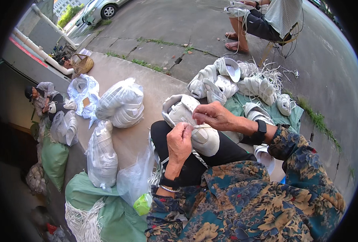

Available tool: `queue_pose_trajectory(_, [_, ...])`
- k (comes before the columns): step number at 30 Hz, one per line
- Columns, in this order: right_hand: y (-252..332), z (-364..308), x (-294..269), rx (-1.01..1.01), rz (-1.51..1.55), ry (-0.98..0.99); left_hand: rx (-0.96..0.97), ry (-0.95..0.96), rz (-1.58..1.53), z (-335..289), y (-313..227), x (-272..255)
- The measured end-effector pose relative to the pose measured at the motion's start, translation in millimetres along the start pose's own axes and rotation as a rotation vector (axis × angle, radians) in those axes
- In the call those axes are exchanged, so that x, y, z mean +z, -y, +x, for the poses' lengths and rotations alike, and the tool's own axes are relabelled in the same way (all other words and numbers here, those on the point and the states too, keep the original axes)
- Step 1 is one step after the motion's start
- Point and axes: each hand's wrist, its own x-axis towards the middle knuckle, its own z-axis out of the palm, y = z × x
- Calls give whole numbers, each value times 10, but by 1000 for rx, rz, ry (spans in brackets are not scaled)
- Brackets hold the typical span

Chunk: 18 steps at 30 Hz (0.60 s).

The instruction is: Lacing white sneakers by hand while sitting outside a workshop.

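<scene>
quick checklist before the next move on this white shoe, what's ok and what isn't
1. White shoe resting on the lap: ok.
2. Left hand gripping the shoe near the toe: ok.
3. Right hand pinching at the shoe's top: ok.
4. Lace actually held in the fingertips: cannot tell.
5. Pile of white shoes on the green cloth ahead: ok.
6. Clear bags at the left, apart from both hands: ok.

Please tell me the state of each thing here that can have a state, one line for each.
Left hand: closed on the shoe.
Right hand: pinching at the shoe's top.
Shoe: white, held on the lap.
Shoe pile: loose on a green cloth.
Clear bags: full, tied shut.
Basket: upright by the wall.
</scene>
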Motion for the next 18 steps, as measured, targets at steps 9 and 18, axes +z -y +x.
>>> queue_pose_trajectory(9, [-202, 155, 80, -61, -745, 324, 164, 595, -268, -151, -941, 292])
queue_pose_trajectory(18, [-9, 381, -24, 201, -776, 820, -482, 165, -317, -296, -258, 351])
